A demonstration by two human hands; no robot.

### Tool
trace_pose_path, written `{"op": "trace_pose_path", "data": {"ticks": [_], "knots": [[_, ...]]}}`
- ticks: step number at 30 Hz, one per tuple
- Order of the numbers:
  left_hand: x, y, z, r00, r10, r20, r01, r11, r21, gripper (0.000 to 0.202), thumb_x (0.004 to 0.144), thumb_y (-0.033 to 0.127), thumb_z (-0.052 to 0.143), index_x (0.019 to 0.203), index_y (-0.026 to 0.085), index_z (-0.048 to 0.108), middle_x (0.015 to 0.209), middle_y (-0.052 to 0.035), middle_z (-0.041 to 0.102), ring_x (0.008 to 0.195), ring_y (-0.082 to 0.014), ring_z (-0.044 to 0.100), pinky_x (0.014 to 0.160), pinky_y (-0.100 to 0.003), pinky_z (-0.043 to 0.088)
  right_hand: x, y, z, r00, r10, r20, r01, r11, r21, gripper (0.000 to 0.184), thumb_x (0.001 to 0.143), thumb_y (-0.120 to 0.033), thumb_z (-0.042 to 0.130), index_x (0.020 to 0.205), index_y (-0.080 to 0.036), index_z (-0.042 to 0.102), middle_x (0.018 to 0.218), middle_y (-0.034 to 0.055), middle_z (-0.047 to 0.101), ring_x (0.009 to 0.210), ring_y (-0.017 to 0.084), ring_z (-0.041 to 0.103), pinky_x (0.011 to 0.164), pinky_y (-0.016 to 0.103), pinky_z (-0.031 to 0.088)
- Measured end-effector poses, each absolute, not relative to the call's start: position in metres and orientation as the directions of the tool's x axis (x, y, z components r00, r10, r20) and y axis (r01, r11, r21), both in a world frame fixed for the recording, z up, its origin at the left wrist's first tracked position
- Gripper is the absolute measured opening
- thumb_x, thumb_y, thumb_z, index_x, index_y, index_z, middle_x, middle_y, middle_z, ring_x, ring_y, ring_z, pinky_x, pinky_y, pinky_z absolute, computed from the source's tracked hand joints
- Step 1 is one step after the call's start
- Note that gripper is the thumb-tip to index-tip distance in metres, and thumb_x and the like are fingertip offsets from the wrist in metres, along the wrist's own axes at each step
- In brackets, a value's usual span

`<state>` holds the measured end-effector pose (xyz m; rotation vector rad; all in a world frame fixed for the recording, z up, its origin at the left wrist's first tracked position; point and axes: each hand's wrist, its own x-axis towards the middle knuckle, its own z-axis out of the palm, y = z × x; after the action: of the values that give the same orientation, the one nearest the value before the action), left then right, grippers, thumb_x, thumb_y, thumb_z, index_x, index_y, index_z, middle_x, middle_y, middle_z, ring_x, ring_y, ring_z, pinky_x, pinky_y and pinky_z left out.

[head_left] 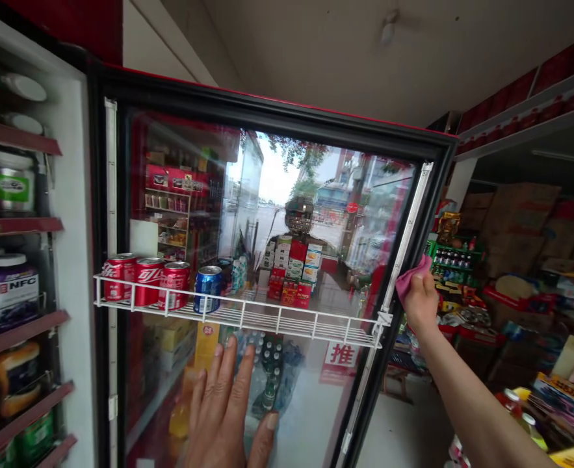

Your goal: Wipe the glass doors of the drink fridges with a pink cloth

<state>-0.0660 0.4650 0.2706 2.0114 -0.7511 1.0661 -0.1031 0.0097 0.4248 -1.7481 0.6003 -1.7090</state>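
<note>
While my left hand [223,416] is pressing flat against the glass door of a drinks cooler [277,110], its fingers spread and holding nothing, my right hand [420,302] is clamping a pink cloth [413,276] against the door's right edge, beside the white strip [406,234] running along it. The door's long axis is standing upright, and most of the glass is lying to the left of my right hand, which is the nearer hand to that edge. My left hand is resting low on the glass, below a wire rack [238,318] carrying red cans [147,281] and a blue can [208,289]. Further left of that hand, cooler shelves are holding a tub labelled NFC [13,289]. Right of my right hand, cardboard cartons [521,221] are standing stacked.
</note>
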Motion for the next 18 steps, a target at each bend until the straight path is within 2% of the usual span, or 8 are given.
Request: {"op": "trace_pose_path", "data": {"ticks": [3, 6, 8, 12, 15, 18], "knots": [[-0.087, 0.463, 0.261, 0.464, -0.142, 0.874, -0.77, -0.552, 0.319, 0.083, 0.107, 0.033, 0.053, 0.182, 0.034, 0.018, 0.185, -0.0112, 0.034, 0.173, -0.0349, 0.032, 0.138, -0.062, 0.031, -0.134, 0.038, 0.396, 0.091, -0.676, 0.731, 0.057, -0.73, -0.681, 0.074, 0.104, -0.065, 0.048, 0.167, -0.027, 0.054, 0.154, 0.0143, 0.07, 0.14, 0.038, 0.063, 0.124, 0.055, 0.043], [-0.109, 0.459, 0.254, 0.455, -0.142, 0.879, -0.782, -0.536, 0.318, 0.085, 0.106, 0.032, 0.054, 0.182, 0.034, 0.017, 0.184, -0.0114, 0.037, 0.171, -0.0349, 0.036, 0.137, -0.061, 0.033, -0.164, 0.066, 0.36, 0.175, -0.584, 0.793, 0.069, -0.796, -0.602, 0.084, 0.107, -0.068, 0.043, 0.179, -0.025, 0.031, 0.179, 0.0157, 0.045, 0.162, 0.04, 0.044, 0.135, 0.06, 0.03], [-0.125, 0.454, 0.256, 0.436, -0.146, 0.888, -0.79, -0.534, 0.3, 0.084, 0.106, 0.031, 0.054, 0.182, 0.033, 0.018, 0.184, -0.0113, 0.037, 0.171, -0.0337, 0.035, 0.139, -0.059, 0.031, -0.181, 0.079, 0.344, 0.207, -0.567, 0.797, 0.065, -0.805, -0.59, 0.09, 0.108, -0.07, 0.039, 0.181, -0.021, 0.023, 0.185, 0.0187, 0.032, 0.168, 0.041, 0.036, 0.137, 0.064, 0.025], [-0.166, 0.445, 0.277, 0.406, -0.161, 0.899, -0.792, -0.552, 0.259, 0.08, 0.108, 0.032, 0.052, 0.181, 0.03, 0.02, 0.184, -0.0111, 0.037, 0.174, -0.0299, 0.029, 0.141, -0.054, 0.025, -0.208, 0.086, 0.359, 0.212, -0.577, 0.789, 0.059, -0.798, -0.6, 0.089, 0.11, -0.07, 0.036, 0.181, -0.018, 0.023, 0.181, 0.0216, 0.039, 0.166, 0.04, 0.04, 0.135, 0.064, 0.031], [-0.2, 0.439, 0.301, 0.437, -0.179, 0.881, -0.775, -0.572, 0.268, 0.077, 0.11, 0.033, 0.05, 0.181, 0.03, 0.019, 0.186, -0.0112, 0.033, 0.175, -0.03, 0.025, 0.142, -0.055, 0.023, -0.223, 0.082, 0.408, 0.199, -0.54, 0.818, 0.096, -0.819, -0.565, 0.087, 0.111, -0.069, 0.037, 0.181, -0.018, 0.025, 0.173, 0.023, 0.05, 0.158, 0.04, 0.051, 0.13, 0.063, 0.038], [-0.232, 0.428, 0.321, 0.477, -0.197, 0.857, -0.756, -0.589, 0.286, 0.078, 0.112, 0.033, 0.05, 0.182, 0.031, 0.016, 0.188, -0.0127, 0.027, 0.175, -0.0323, 0.023, 0.141, -0.06, 0.023, -0.232, 0.073, 0.469, 0.176, -0.494, 0.851, 0.168, -0.837, -0.521, 0.083, 0.111, -0.069, 0.037, 0.177, -0.018, 0.037, 0.16, 0.0226, 0.063, 0.146, 0.041, 0.062, 0.124, 0.064, 0.045]]}}
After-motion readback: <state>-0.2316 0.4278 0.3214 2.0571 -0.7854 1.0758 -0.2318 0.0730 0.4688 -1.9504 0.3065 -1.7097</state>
